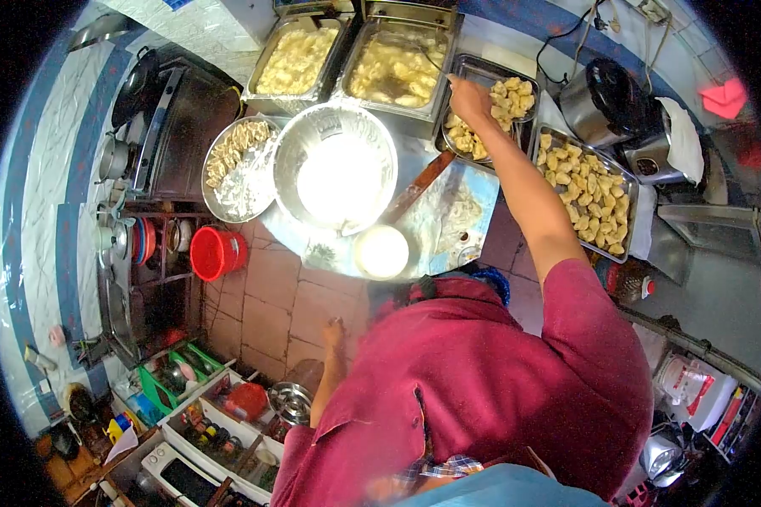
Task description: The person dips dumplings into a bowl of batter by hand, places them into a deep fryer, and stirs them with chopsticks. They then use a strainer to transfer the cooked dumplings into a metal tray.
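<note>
My right hand point(472, 101) reaches forward, its fingers closed on a thin-handled metal utensil point(434, 61) that slants into the right fryer point(429, 108). Pale dough pieces point(397, 72) float in the bubbling oil there; the utensil's far end is hard to make out. Just below that hand sits a metal pan point(462, 68) of golden fried pieces point(509, 100). The left fryer point(266, 103) is also full of frying dough point(294, 61). My left hand point(334, 332) hangs low by my side over the floor, fingers curled, with nothing visible in it.
A large metal basin point(386, 182), a round tray with raw dough pieces point(235, 150) and a small pale bowl point(382, 252) stand before the fryers. At right are a tray of fried pieces point(588, 198) and a metal cooker point(596, 101). A red bucket point(218, 253) stands left.
</note>
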Motion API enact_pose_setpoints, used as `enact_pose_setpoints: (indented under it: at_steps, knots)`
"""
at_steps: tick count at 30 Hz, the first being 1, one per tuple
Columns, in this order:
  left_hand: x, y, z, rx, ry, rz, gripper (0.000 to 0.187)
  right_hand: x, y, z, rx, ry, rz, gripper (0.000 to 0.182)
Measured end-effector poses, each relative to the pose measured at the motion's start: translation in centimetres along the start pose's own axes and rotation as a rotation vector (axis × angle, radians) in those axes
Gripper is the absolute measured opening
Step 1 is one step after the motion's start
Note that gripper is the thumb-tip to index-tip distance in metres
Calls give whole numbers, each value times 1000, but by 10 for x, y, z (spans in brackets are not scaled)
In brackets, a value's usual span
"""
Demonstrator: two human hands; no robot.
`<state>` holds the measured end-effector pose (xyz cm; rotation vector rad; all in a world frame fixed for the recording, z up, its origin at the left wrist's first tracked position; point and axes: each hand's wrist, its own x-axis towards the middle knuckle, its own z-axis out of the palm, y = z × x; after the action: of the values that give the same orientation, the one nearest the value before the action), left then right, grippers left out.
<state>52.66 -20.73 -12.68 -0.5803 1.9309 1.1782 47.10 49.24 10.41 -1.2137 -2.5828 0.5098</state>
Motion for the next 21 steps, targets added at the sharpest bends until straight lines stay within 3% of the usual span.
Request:
enact_pose_setpoints:
  at_steps: [4,8,11,13,16,19,21]
  knots:
    - [-10,5,14,-94,140,45,23,3,-4,1,82,-64,13,47]
    - [14,-10,13,-100,105,6,25,4,8,-15,68,-97,-84,44]
    - [-7,16,17,12,165,31,21,-7,14,-32,137,-103,-57,43]
    - [-7,16,18,-47,164,-26,18,-21,9,-48,18,-162,-90,42]
    - [2,9,11,-46,82,-47,35,-45,3,-67,13,-164,-123,42]
    - [1,10,11,-11,82,-27,37,-71,5,-77,72,-122,-143,41]
    - [1,12,20,-2,139,14,27,-85,6,-83,93,-133,-128,42]
